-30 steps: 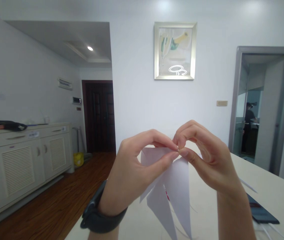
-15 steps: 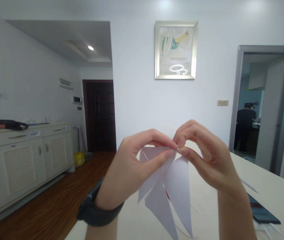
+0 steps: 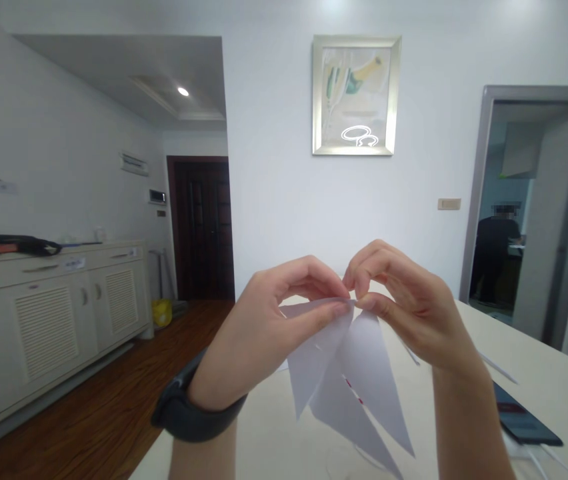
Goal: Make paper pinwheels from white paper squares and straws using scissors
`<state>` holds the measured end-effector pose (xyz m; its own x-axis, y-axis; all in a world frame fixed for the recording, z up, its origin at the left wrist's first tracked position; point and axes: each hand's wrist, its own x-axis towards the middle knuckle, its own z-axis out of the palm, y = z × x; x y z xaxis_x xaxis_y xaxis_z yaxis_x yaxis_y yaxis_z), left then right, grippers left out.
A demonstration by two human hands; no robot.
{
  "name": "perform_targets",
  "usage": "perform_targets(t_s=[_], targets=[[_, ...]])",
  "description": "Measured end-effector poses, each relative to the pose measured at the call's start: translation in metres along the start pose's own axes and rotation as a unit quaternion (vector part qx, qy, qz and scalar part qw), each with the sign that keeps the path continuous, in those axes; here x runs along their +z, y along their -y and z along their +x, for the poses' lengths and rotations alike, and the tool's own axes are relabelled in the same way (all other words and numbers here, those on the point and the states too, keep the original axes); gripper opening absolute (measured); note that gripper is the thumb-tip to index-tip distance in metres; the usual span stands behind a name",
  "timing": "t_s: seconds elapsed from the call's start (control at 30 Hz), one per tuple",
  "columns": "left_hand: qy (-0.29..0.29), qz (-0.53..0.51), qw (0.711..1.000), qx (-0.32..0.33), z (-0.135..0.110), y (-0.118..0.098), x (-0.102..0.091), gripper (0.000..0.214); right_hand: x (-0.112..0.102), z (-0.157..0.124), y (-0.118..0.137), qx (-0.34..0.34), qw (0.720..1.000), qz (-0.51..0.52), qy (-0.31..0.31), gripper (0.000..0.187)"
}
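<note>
A piece of white paper [image 3: 377,380] with several pointed flaps hangs from my fingers above the white table. My left hand [image 3: 289,317], with a black band [image 3: 199,403] on its wrist, pinches the paper's top edge between thumb and fingers. Close against it, my right hand [image 3: 404,303] pinches at the upper tip of the paper with thumb and forefinger. Exactly what lies between the right fingertips is too small to make out. Through a gap between the flaps, small red marks show.
The white table [image 3: 274,440] spreads under my hands. At its right lies a dark phone [image 3: 527,417] with white cables. A white cabinet [image 3: 49,320] lines the left wall, near a yellow bin [image 3: 161,312]. Beyond the doorway at right stands a person [image 3: 497,250] in dark clothes.
The paper's lower flaps have swung to the right and tilted a little. Both hands keep their pinch at the top, and the view has shifted slightly.
</note>
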<state>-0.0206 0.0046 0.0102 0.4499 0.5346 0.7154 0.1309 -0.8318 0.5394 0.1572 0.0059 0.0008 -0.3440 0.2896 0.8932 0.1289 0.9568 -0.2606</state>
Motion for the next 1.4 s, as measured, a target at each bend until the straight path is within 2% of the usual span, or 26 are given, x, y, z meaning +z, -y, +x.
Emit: perform_targets(t_s=[0.43, 0.63, 0.93, 1.4], targets=[[0.022, -0.068, 0.997, -0.015, 0.000, -0.002, -0.001, 0.005, 0.003, 0.004, -0.002, -0.021, 0.999, 0.040, -0.010, 0.006], [0.018, -0.066, 0.997, -0.017, -0.002, -0.003, 0.000, 0.004, 0.007, 0.005, -0.007, -0.043, 0.995, 0.083, -0.025, 0.011], [0.007, -0.032, 0.999, -0.021, -0.003, -0.004, -0.002, 0.007, 0.009, 0.005, -0.011, -0.040, 0.992, 0.117, -0.036, 0.011], [0.030, -0.097, 0.994, -0.037, -0.001, -0.003, -0.002, 0.006, 0.013, 0.005, -0.006, -0.019, 0.991, 0.124, -0.043, 0.007]])
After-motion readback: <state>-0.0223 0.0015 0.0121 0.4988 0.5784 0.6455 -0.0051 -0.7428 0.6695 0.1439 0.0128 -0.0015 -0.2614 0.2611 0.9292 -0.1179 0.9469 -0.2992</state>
